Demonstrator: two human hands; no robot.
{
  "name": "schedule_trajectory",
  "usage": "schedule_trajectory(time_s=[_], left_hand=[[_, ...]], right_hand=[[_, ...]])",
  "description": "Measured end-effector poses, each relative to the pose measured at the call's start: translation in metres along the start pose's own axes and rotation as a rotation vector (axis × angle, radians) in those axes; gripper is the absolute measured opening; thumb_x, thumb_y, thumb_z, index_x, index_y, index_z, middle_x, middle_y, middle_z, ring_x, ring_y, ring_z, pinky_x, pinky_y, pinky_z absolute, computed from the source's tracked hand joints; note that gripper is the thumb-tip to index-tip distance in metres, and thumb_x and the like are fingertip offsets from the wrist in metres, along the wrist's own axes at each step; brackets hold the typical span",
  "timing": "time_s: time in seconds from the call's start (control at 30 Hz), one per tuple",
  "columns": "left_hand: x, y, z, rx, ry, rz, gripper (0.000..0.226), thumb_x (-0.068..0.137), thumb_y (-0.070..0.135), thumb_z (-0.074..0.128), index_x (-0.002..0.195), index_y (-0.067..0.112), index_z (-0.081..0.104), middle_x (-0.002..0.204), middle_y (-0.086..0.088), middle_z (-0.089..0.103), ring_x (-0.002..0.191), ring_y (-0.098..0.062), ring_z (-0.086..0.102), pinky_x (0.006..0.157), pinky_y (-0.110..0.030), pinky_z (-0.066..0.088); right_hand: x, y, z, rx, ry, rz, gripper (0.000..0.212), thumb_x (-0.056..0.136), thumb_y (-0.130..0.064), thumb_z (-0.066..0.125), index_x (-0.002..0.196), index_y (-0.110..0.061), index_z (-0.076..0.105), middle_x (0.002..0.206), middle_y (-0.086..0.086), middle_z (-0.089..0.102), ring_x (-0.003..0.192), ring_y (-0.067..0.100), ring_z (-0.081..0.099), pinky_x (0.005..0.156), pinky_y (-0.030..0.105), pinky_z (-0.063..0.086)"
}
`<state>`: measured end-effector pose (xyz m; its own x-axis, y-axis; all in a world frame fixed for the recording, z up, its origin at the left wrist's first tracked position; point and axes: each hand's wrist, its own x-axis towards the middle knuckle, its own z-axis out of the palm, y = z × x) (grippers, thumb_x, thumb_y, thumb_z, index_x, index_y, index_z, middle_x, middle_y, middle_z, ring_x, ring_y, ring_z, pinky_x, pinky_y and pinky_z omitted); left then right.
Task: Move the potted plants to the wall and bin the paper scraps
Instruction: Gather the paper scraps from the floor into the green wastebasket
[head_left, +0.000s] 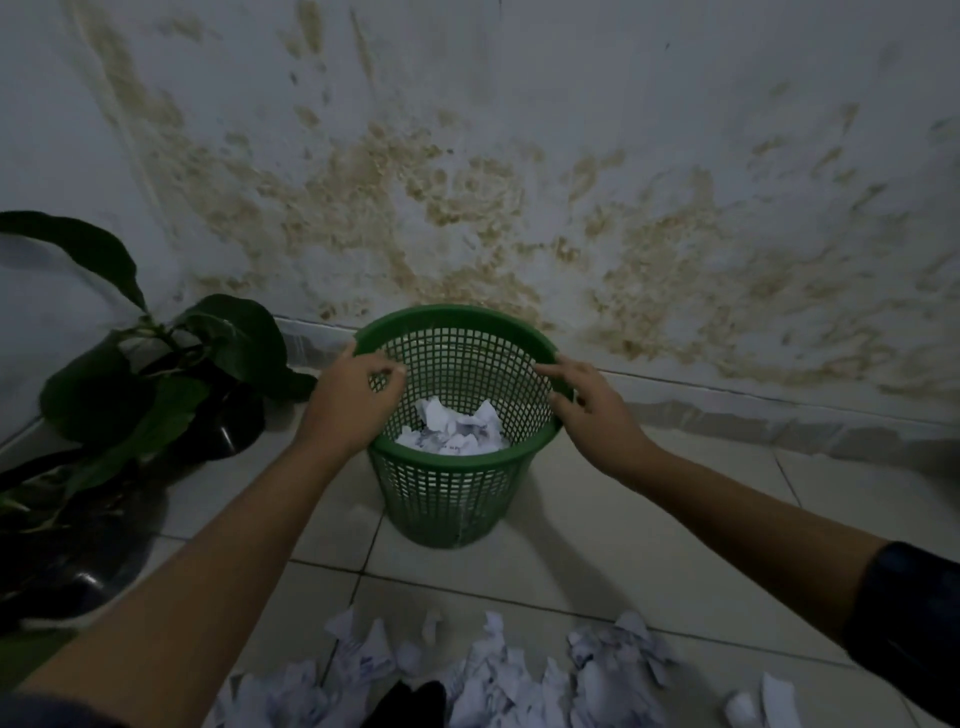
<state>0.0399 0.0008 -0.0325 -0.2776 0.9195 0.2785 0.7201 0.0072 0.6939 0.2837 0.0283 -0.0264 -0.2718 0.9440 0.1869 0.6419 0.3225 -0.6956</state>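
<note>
The green mesh bin (457, 415) is gripped at its rim by the left hand (353, 400) at nine o'clock and the right hand (592, 410) at three; crumpled paper (452, 431) is held inside. More paper scraps (519, 675) are strewn on the floor at six.

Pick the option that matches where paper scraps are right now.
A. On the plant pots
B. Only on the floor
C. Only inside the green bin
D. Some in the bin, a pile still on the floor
D: white scraps in the bin lie at the bottom of the green bin, while a pile of scraps covers the floor tiles nearer the person.

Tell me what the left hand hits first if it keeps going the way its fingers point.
The left hand points over the green basket's near-left rim, so it likely meets the inner mesh of the far wall; depth is hard to judge.
</note>
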Motion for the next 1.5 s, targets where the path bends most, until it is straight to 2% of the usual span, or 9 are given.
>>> schedule_trajectory(time_s=[0.2, 0.43, 0.73, 0.87, 0.97, 1.1, 1.23, 1.37, 1.5], left_hand=[[0.0, 0.012, 0.027, 0.058, 0.1, -0.067, 0.03, 0.093, 0.027, 0.048, 0.086, 0.008, 0.07, 0.135, -0.013, 0.051, 0.124, -0.026, 0.047, 0.076, -0.032, 0.045], [-0.014, 0.038, 0.051, 0.034, -0.014, 0.015, 0.04, 0.097, 0.036, 0.041, 0.088, 0.008, 0.068, 0.147, -0.01, 0.038, 0.129, -0.027, 0.044, 0.083, -0.036, 0.045], [-0.04, 0.057, 0.059, -0.2, 0.116, 0.201, 0.046, 0.101, 0.04, 0.029, 0.095, 0.006, 0.059, 0.099, -0.01, 0.058, 0.092, -0.024, 0.055, 0.075, -0.036, 0.045], [-0.062, 0.008, 0.086, -0.491, 0.369, -0.28, 0.076, 0.084, 0.064, 0.021, 0.125, 0.004, 0.041, 0.125, -0.021, 0.048, 0.109, -0.027, 0.051, 0.095, -0.047, 0.046], [-0.13, 0.0, 0.116, -0.399, 0.474, -0.648, 0.083, 0.07, 0.053, 0.023, 0.118, -0.009, 0.051, 0.12, -0.034, 0.051, 0.11, -0.047, 0.049, 0.095, -0.056, 0.041], [-0.234, 0.027, 0.158, -0.089, 0.011, -0.409, 0.04, 0.09, 0.02, 0.04, 0.102, -0.012, 0.06, 0.101, -0.032, 0.059, 0.097, -0.046, 0.056, 0.085, -0.048, 0.044], [-0.27, 0.026, 0.219, 0.084, -0.31, -0.115, 0.062, 0.088, 0.042, 0.028, 0.111, -0.006, 0.06, 0.115, -0.028, 0.058, 0.108, -0.045, 0.054, 0.097, -0.051, 0.039], [-0.265, 0.031, 0.238, 0.151, -0.407, 0.053, 0.083, 0.084, 0.069, 0.017, 0.138, 0.012, 0.041, 0.145, -0.012, 0.039, 0.134, -0.033, 0.034, 0.109, -0.047, 0.023], [-0.258, 0.011, 0.241, 0.159, -0.5, 0.146, 0.099, 0.065, 0.083, -0.017, 0.145, 0.032, 0.013, 0.15, 0.016, 0.007, 0.141, -0.008, 0.0, 0.11, -0.023, -0.01]], right_hand=[[-0.011, 0.0, -0.007, 0.022, 0.034, 0.135, 0.044, 0.091, 0.003, 0.045, 0.13, -0.016, 0.054, 0.146, 0.006, 0.036, 0.136, 0.02, 0.033, 0.113, 0.033, 0.029], [-0.049, 0.011, -0.033, 0.023, 0.087, 0.289, 0.049, 0.087, 0.008, 0.045, 0.129, -0.015, 0.054, 0.146, 0.004, 0.038, 0.129, 0.024, 0.042, 0.101, 0.043, 0.046], [-0.088, 0.046, -0.048, 0.321, 0.165, 0.157, 0.042, 0.098, -0.015, 0.042, 0.139, -0.024, 0.039, 0.141, -0.004, 0.042, 0.127, 0.017, 0.045, 0.106, 0.041, 0.04], [-0.144, 0.091, -0.063, 0.295, 0.214, 0.249, 0.042, 0.101, -0.029, 0.036, 0.143, -0.025, 0.032, 0.148, -0.006, 0.033, 0.129, 0.011, 0.038, 0.107, 0.035, 0.036], [-0.196, 0.149, -0.07, 0.111, 0.149, 0.341, 0.041, 0.101, -0.029, 0.035, 0.141, -0.019, 0.037, 0.143, -0.002, 0.04, 0.121, 0.006, 0.039, 0.099, 0.022, 0.031], [-0.249, 0.219, -0.054, -0.026, 0.029, 0.503, 0.043, 0.1, -0.024, 0.037, 0.141, -0.01, 0.036, 0.147, 0.011, 0.038, 0.134, 0.019, 0.036, 0.105, 0.02, 0.023], [-0.275, 0.244, -0.021, -0.175, -0.013, 0.519, 0.051, 0.101, -0.035, 0.029, 0.149, -0.017, 0.02, 0.158, 0.005, 0.014, 0.146, 0.021, 0.008, 0.117, 0.033, 0.002], [-0.269, 0.228, 0.019, -0.211, 0.036, 0.399, 0.066, 0.093, -0.052, 0.01, 0.15, -0.019, 0.016, 0.158, 0.0, 0.011, 0.146, 0.014, 0.001, 0.114, 0.025, -0.008], [-0.238, 0.209, 0.051, -0.09, -0.022, 0.232, 0.076, 0.088, -0.067, -0.002, 0.147, -0.025, 0.019, 0.155, -0.005, 0.02, 0.146, 0.015, 0.007, 0.114, 0.021, -0.006]])
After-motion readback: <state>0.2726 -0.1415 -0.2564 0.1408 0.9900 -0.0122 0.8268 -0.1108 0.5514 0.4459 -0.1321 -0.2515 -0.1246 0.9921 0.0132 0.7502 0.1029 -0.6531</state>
